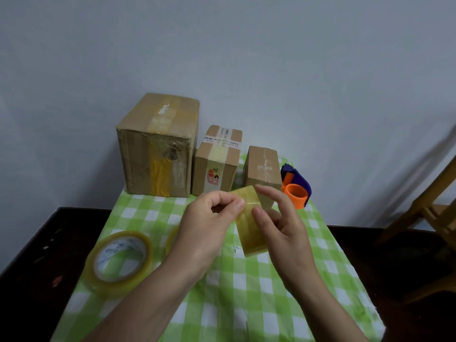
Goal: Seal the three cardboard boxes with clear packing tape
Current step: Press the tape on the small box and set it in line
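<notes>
Three cardboard boxes stand in a row at the back of the table: a large box [158, 144], a medium box [218, 160] and a small box [262, 169]. All carry strips of tape on their tops. In front of them, above the cloth, both hands hold a roll of clear yellowish tape [249, 223]. My left hand [209, 223] pinches its upper left edge between thumb and fingers. My right hand [278, 218] grips the roll from the right, thumb on its face. A second, larger tape roll [121, 260] lies flat at the left.
A blue and orange tape dispenser [296, 185] sits right of the small box. A green and white checked cloth [246, 304] covers the dark table [37, 255]. A wooden chair [429, 213] stands at the right. A pale wall is behind the boxes.
</notes>
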